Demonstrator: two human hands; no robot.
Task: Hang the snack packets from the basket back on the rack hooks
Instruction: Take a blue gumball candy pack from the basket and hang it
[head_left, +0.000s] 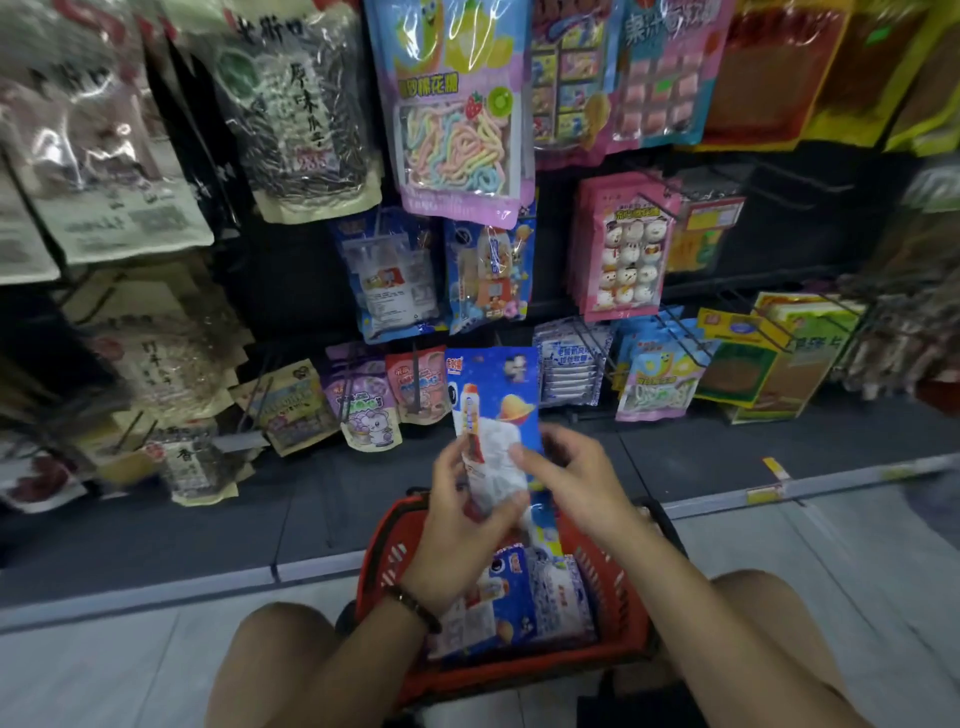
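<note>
A blue snack packet with a rocket and planet print is held upright above the red basket. My left hand grips its lower left edge. On the packet's right side, my right hand pinches it with curled fingers. More blue and white packets lie inside the basket between my knees. Matching blue packets hang on the rack just above the held one.
The dark rack is crowded with hanging packets: seed bags at left, a pink candy bag up top, pink snowman packets and boxes at right. Several bare hooks stick out at upper right. A dark base shelf runs below.
</note>
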